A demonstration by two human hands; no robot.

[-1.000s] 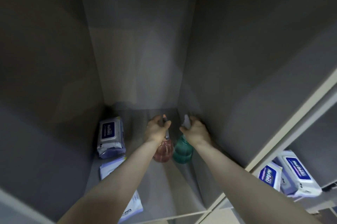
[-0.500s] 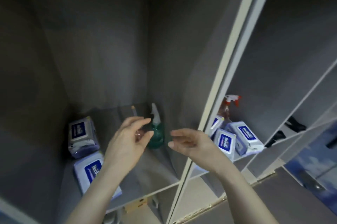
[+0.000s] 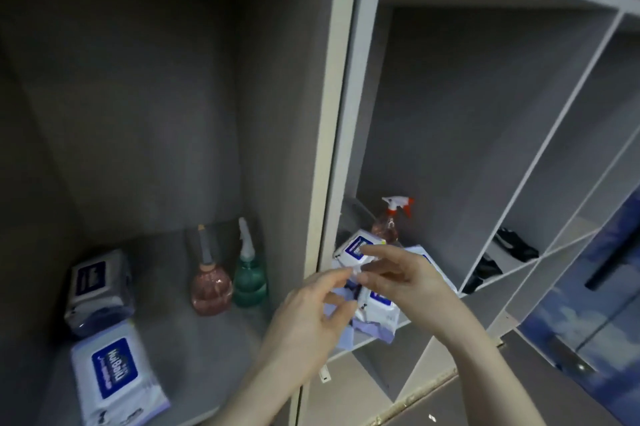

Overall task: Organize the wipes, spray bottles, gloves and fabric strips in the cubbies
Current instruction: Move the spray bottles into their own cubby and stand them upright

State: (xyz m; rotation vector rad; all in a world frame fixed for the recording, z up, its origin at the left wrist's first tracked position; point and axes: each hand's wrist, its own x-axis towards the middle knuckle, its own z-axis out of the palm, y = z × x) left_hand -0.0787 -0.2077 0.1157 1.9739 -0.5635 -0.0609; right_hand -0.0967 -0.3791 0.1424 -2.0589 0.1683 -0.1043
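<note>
A: 2 hands meet in front of the divider between 2 cubbies. The left hand has loosely curled fingers and holds nothing that can be made out. The right hand reaches toward the wipes packs in the right cubby; whether its fingers pinch a pack cannot be told.

B: Where do the task items stand?

A: Left cubby: a pink spray bottle and a green spray bottle, upright and just beside each other near the right wall. 2 more wipes packs lie at the left, one at the back, one at the front. Right cubby: a clear pink trigger sprayer stands behind the heaped packs. Dark items, possibly gloves, lie in the smaller cubbies farther right.
</note>
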